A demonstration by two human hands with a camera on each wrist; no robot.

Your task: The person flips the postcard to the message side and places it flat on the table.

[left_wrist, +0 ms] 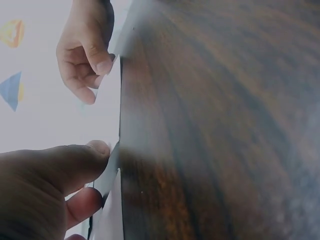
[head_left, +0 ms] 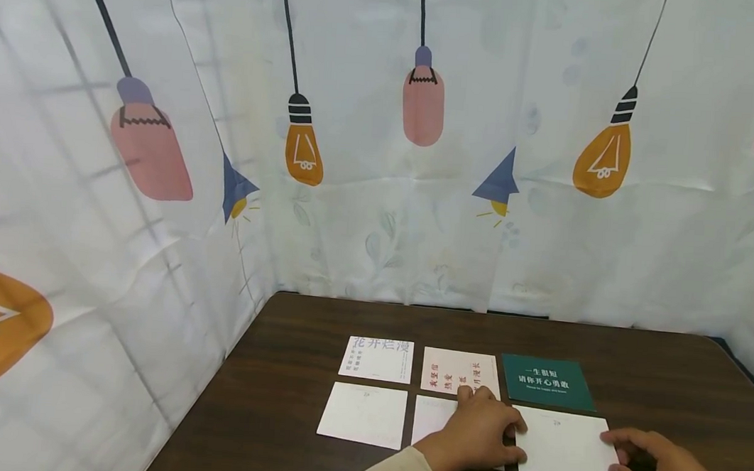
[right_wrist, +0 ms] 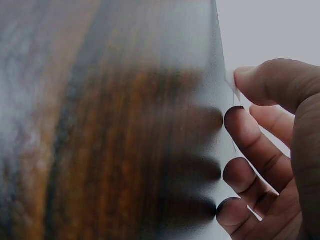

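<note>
A blank white card [head_left: 564, 448], with a small mark near its upper edge, lies at the front right of a group of cards. At its left edge my left hand [head_left: 478, 429] holds it with curled fingers, thumb on the near side. My right hand [head_left: 662, 460] grips its right edge between thumb and fingers. In the left wrist view, the thumb [left_wrist: 75, 162] of the left hand meets the card's corner. Close up in the right wrist view, several fingertips [right_wrist: 240, 175] rest near the tabletop. Under the left forearm another pale card [head_left: 431, 416] is partly covered.
Behind stand a row of printed cards: a white one [head_left: 377, 363] with purple writing, a pinkish one [head_left: 456, 368] with red writing and a green one [head_left: 545, 383]. A blank card [head_left: 364, 414] lies front left. The dark wooden table [head_left: 266, 400] meets a lamp-patterned curtain [head_left: 363, 249].
</note>
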